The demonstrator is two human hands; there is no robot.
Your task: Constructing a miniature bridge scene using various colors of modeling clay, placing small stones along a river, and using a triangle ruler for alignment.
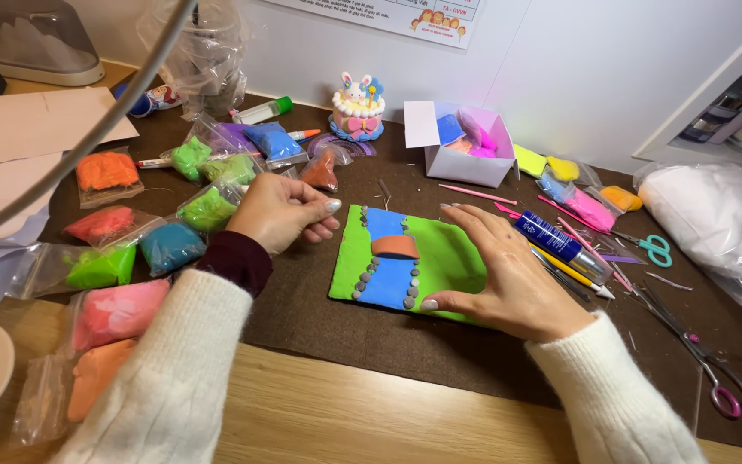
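We see the clay plaque (440,258) lying flat on the brown mat (319,318), mid-scene. The right hand (508,275) rests open on its right part, thumb at the near edge, hiding the near right corner. The left hand (281,210) hovers just left of the plaque, fingers curled loosely; we cannot tell whether it pinches anything. Clay bags (165,245) crowd the left, tools (573,253) the right. Open mat remains near the plaque. The scissors (719,387) lie partly cut off at the right edge.

clay board (440,249): right part under hand | scissors (732,391): tips hidden
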